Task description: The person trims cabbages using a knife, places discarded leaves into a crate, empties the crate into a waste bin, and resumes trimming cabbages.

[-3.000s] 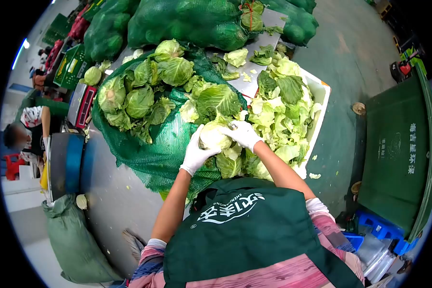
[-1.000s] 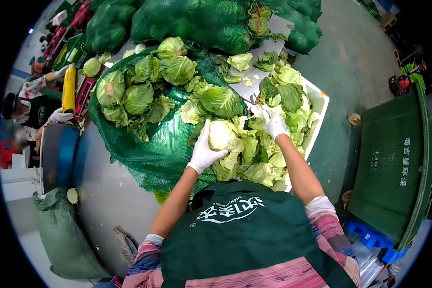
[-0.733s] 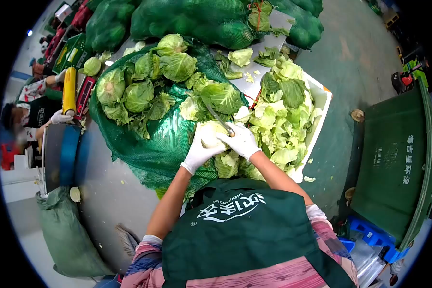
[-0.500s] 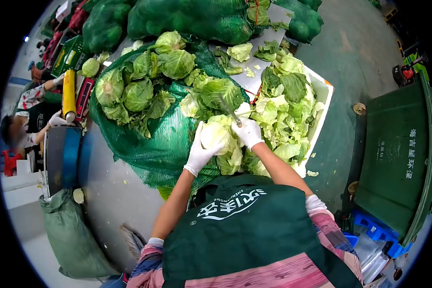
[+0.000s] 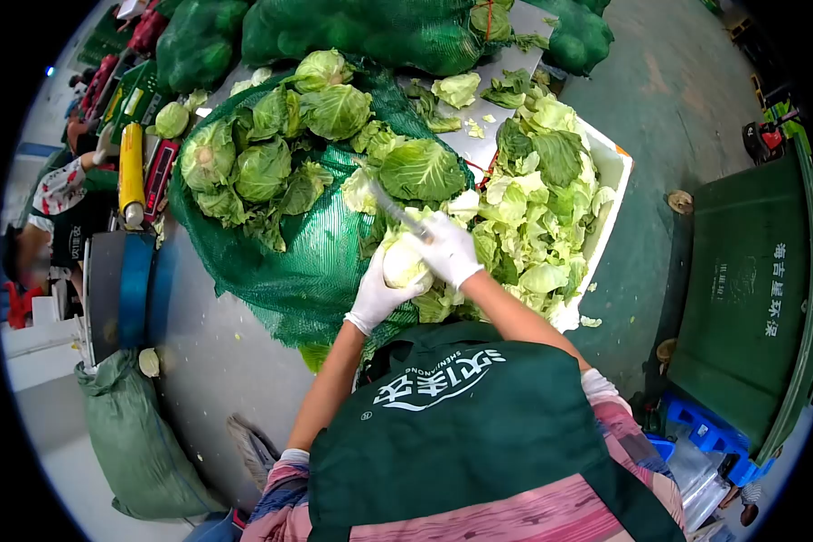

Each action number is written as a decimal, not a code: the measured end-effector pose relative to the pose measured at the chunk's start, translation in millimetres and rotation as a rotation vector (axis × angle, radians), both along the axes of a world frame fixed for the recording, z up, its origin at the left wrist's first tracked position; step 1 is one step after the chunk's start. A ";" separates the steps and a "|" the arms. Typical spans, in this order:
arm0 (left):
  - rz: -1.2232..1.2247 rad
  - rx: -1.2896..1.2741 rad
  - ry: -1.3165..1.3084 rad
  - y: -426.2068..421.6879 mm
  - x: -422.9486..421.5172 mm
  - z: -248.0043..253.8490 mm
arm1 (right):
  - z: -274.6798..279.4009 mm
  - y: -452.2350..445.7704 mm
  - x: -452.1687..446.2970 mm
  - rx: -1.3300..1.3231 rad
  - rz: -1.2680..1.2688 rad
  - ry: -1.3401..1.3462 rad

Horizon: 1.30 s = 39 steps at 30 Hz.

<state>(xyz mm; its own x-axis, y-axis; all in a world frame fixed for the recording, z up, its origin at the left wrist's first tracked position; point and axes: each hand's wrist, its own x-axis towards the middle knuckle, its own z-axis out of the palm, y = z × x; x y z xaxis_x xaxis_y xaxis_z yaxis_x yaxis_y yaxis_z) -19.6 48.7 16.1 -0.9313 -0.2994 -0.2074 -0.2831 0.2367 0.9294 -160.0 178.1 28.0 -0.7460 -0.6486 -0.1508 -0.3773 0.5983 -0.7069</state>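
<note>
The left hand wears a white glove and grips a pale cabbage from its left side and below. The right hand, in a white glove too, holds a knife right over the top of that cabbage. The blade points up and to the left. It is blurry, so I cannot tell if it cuts in. The cabbage is in the hands, in front of the dark green apron, with a green net to its left and a white box to its right. Leafy cabbages sit on the net, over to the left. Loose leaves are piled up high in the box. Past the net, at the back, lie fat net bags. Far to the left there is another person, close to a yellow roll. A big green bin stands on the far right
</note>
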 end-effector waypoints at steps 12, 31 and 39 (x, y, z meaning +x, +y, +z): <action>0.090 0.129 -0.027 1.0 3.2 -4.5 | 14.0 1.1 20.9 -0.058 0.104 0.253; 0.192 0.177 0.078 1.2 11.8 5.7 | -33.1 21.6 12.9 -0.224 0.110 -0.060; 0.251 1.037 0.080 -9.1 17.5 18.0 | -38.3 70.6 -40.8 0.236 -0.128 -0.112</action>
<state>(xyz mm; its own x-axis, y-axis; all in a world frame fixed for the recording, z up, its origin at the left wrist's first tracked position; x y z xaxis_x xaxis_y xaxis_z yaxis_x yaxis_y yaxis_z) -2.1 39.6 34.1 -0.8897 -0.1971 -0.4118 -0.1430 -0.7362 0.6615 -200.8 248.7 -10.3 -0.7896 -0.4874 -0.3729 -0.2153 0.7891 -0.5753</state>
